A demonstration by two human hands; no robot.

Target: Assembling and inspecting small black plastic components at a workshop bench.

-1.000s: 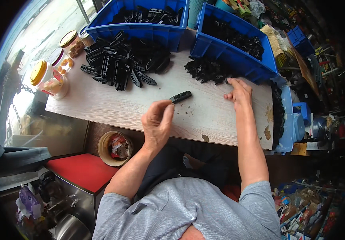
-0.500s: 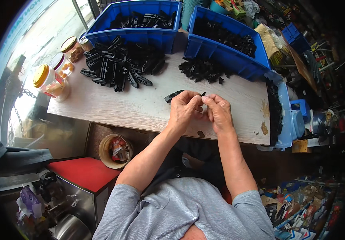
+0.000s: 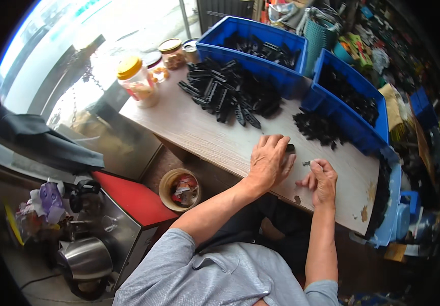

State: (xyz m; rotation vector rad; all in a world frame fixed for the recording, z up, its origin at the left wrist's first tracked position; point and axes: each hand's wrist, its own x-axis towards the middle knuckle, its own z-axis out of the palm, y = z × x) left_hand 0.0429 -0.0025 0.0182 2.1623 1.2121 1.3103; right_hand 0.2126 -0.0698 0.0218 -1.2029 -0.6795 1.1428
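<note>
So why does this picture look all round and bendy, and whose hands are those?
The camera sits on a person's head and looks down, and its wide lens bends straight edges. Both hands are that person's own. The left hand lies flat over a black plastic piece on the wooden table. The right hand pinches a tiny dark part. Further back lie two piles of black pieces, two blue bins and a yellow-lidded jar.
</note>
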